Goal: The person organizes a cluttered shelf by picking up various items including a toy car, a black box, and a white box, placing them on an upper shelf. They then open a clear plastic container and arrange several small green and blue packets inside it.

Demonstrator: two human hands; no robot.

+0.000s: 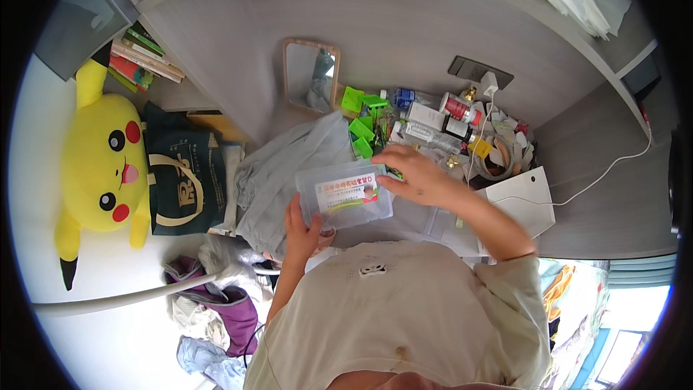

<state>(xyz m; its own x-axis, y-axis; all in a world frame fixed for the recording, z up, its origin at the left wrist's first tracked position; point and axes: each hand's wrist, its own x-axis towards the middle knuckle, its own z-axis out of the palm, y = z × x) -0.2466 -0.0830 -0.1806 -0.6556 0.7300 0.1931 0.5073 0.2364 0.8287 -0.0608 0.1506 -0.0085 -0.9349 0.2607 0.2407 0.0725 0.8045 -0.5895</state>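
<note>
Between my two hands is a clear plastic box [306, 187] with a printed label [346, 193] on its top that bears writing. My left hand [303, 230] grips the near left edge, thumb over the top face. At the far right corner, my right hand [409, 170] has its fingers and thumb around the rim. The box appears shut, and its inside is mostly hidden under the label. Grey cloth [292, 157] lies beneath and left of it. Just beyond the right fingers are bright green plastic pieces [361, 129].
Plastic bottles [427, 135], a tape roll [495, 160] and small boxes crowd the desk's back right. A white cable [595, 165] crosses above a white box [522, 200]. A framed mirror [309, 76] leans at the back. A dark tote bag [184, 173] and yellow plush toy [103, 162] stand left.
</note>
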